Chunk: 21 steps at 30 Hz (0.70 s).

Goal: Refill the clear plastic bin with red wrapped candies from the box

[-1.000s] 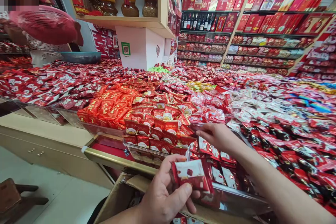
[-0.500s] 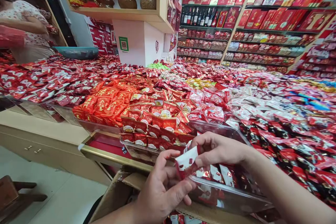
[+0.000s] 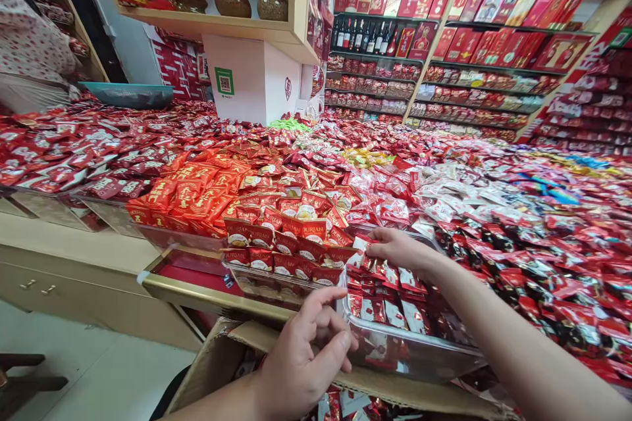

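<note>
Right hand [image 3: 397,248] in a pinch on a red packet [image 3: 359,243]; left hand [image 3: 306,352] half-open, empty

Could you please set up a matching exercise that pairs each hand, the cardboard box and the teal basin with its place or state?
Things:
1. right hand
2. left hand
3. cardboard box
4. teal basin

Places or states:
A. far left, behind the sweets
B. below the counter edge, flaps open
C. pinching a red-and-white packet at the far end of the clear tray
D. nothing in it, beside the clear tray's near corner

Pairs: 1-C, 2-D, 3-B, 4-A.
</note>
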Tool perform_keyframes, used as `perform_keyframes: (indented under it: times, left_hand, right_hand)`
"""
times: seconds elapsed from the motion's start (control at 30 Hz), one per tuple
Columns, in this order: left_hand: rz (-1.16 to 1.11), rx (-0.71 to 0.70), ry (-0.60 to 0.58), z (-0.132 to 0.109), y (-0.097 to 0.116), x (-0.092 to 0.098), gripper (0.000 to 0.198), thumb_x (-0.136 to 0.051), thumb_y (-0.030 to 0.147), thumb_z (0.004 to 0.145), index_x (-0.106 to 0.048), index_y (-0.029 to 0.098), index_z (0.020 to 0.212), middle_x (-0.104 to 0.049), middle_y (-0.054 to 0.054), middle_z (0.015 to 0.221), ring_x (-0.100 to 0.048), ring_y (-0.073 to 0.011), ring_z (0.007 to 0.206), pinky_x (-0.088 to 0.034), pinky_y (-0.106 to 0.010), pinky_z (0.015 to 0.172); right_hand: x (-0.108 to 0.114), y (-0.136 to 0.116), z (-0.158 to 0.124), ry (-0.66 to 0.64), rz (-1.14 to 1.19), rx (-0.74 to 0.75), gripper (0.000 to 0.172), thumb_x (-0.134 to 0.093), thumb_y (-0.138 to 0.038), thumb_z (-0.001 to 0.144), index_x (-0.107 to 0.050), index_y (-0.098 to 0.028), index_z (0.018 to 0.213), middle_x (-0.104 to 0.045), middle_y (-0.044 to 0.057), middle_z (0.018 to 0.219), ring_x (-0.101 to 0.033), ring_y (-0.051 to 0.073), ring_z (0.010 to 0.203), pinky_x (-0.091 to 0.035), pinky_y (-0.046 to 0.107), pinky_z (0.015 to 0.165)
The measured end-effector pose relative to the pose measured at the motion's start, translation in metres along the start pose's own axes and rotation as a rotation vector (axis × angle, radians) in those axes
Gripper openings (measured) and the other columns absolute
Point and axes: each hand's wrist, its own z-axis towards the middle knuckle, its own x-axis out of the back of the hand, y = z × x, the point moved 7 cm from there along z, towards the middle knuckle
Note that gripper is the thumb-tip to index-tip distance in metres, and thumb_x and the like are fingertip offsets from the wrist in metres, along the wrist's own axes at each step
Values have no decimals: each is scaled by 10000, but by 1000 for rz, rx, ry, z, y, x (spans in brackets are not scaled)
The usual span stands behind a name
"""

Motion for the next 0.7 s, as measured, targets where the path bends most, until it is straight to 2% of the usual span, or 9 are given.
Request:
perform_keyframes:
  times: [0.2, 0.27, 0.37, 0.4, 0.53, 0.63, 0.7]
  left_hand:
    - [50, -8, -30, -2, 1, -3, 337, -474, 293, 843, -403, 209, 1162, -564, -4, 769, -565, -90, 593, -467, -225, 590]
    - [76, -22, -44, -3, 1, -4, 330, -466, 282, 844, -414, 205, 1161, -567, -12, 771, -566, -94, 597, -467, -226, 586]
    - [112, -35, -60, -3, 1, -5, 324, -448, 266, 851, -416, 203, 1167, -573, -20, 779, -566, -98, 604, -468, -230, 587]
    - [121, -36, -64, -3, 1, -5, 326, -446, 262, 851, -414, 205, 1170, -574, -21, 779, -565, -98, 604, -467, -229, 586]
    - [130, -31, -69, -3, 0, -5, 330, -446, 250, 846, -404, 215, 1172, -570, -15, 775, -562, -95, 600, -464, -220, 577]
    - [140, -41, -72, -3, -1, -6, 332, -443, 242, 846, -396, 220, 1174, -571, -14, 770, -560, -95, 599, -460, -213, 567]
    - [153, -56, -73, -3, 0, -6, 335, -442, 238, 846, -391, 224, 1177, -573, -13, 771, -558, -94, 595, -460, -213, 568]
  right_hand:
    - [-7, 9, 18, 165, -252, 50, 292, -638, -249, 682, -512, -144, 923, -580, 6, 704, -509, 134, 607, -368, 240, 537]
    - [-7, 4, 18, 201, -326, 95, 254, -653, -236, 672, -540, -155, 884, -594, 23, 765, -529, 150, 676, -388, 250, 594]
    - [-7, -5, 15, 221, -431, 167, 57, -606, -198, 710, -595, -163, 753, -593, 62, 832, -537, 187, 799, -394, 281, 700]
    - [-7, -8, 13, 221, -457, 189, 47, -581, -197, 731, -609, -160, 735, -589, 75, 845, -537, 196, 825, -392, 288, 724]
    - [-13, -19, 4, 144, -504, 293, 184, -577, -312, 767, -645, -151, 823, -589, 82, 879, -550, 188, 823, -404, 274, 737]
    - [-26, -24, -3, 23, -545, 381, 411, -717, -443, 618, -644, -159, 906, -586, 68, 923, -550, 195, 832, -418, 265, 729]
    - [-33, -24, -5, -18, -611, 404, 470, -766, -424, 554, -637, -153, 916, -579, 75, 928, -543, 210, 845, -420, 272, 725]
